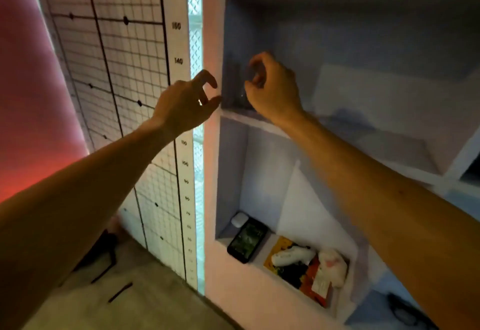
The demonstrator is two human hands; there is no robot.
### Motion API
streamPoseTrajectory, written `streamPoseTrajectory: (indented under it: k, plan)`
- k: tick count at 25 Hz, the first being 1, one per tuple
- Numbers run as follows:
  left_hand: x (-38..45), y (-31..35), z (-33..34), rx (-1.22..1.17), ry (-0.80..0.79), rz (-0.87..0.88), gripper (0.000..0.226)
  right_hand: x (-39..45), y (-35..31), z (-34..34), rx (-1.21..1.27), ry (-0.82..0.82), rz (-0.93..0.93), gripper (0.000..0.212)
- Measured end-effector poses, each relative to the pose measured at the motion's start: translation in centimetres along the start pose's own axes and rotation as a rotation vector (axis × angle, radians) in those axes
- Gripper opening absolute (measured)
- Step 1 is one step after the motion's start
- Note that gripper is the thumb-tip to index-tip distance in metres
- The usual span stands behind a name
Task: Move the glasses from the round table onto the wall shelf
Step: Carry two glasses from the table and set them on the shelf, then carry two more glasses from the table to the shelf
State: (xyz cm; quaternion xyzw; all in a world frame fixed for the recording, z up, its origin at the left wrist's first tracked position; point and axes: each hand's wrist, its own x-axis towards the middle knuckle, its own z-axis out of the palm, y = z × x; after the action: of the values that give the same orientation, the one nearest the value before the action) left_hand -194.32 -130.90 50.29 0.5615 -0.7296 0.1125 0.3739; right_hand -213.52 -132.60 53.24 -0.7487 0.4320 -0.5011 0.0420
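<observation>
Clear glass (240,88), blurred, mid-frame on wall shelf (249,118): my right hand (272,88) curls around it; left hand (185,102) half-open, empty.

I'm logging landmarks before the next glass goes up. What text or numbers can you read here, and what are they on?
"140", on the white height scale strip beside the grid wall chart.
"100", on the same strip, lower down.
"90", just below that.
Two numbers above "140": blurred; they look like "160" and "150".
Numbers below "90": too small to read.
Colourful packet on the lower shelf: print unreadable.
Phone screen: nothing legible.
</observation>
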Motion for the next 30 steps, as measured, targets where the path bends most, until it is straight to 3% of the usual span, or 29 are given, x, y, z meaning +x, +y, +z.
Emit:
streamPoseTrajectory:
  k: [2,5,8,12,17,23,30]
  plan:
    - [-3.5,-3.3,-0.6,0.0,-0.172,-0.141,0.028,-2.2,-1.5,3.3,0.043,-0.105,-0.079,0.022]
    - [-12.7,-9.3,-0.6,0.05,-0.42,-0.373,0.023,-7.8,-2.4,10.1,0.047,-0.463,-0.097,0.024]
    - [-25.8,-14.8,-0.9,0.159,-0.536,-0.64,0.021,-15.8,-3.2,17.6,0.019,-0.891,-0.062,0.027]
    - [-45.7,-16.9,-3.9,0.118,-0.629,-1.088,0.022,-28.5,-7.9,26.6,0.045,-1.28,-0.124,0.025]
    - [-63.5,-15.3,-8.5,-0.037,-0.592,-1.471,0.025,-43.3,-15.7,34.3,-0.017,-1.597,-0.193,0.015]
    - [-80.1,-12.9,-13.1,-0.184,-0.591,-1.761,0.028,-57.9,-25.1,38.7,-0.161,-2.043,-0.36,0.026]
    - [-89.4,-15.7,-18.0,-0.377,-0.388,-2.025,0.026,-64.2,-37.7,46.4,-0.245,-2.194,-0.651,0.025]
